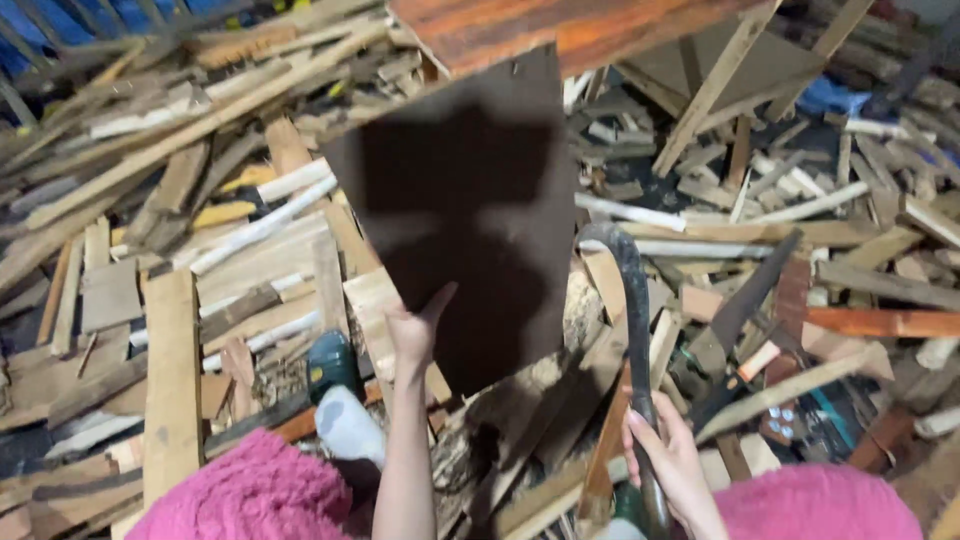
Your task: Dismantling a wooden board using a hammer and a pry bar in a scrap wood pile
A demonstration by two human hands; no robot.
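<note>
head view: my left hand [412, 335] grips a dark board [465, 215] by its lower edge. my right hand [670, 462] is closed around a curved blade's [630, 300] handle, above scrap wood [200, 250].

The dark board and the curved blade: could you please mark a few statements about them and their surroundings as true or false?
1. The left hand holds a dark board by its lower edge. True.
2. The right hand is empty. False: it grips the handle of a curved blade.
3. The ground is bare concrete. False: wood scraps cover it.
4. A handsaw lies among the scraps on the right. True.
5. The knees are covered in blue. False: pink cloth.
</note>
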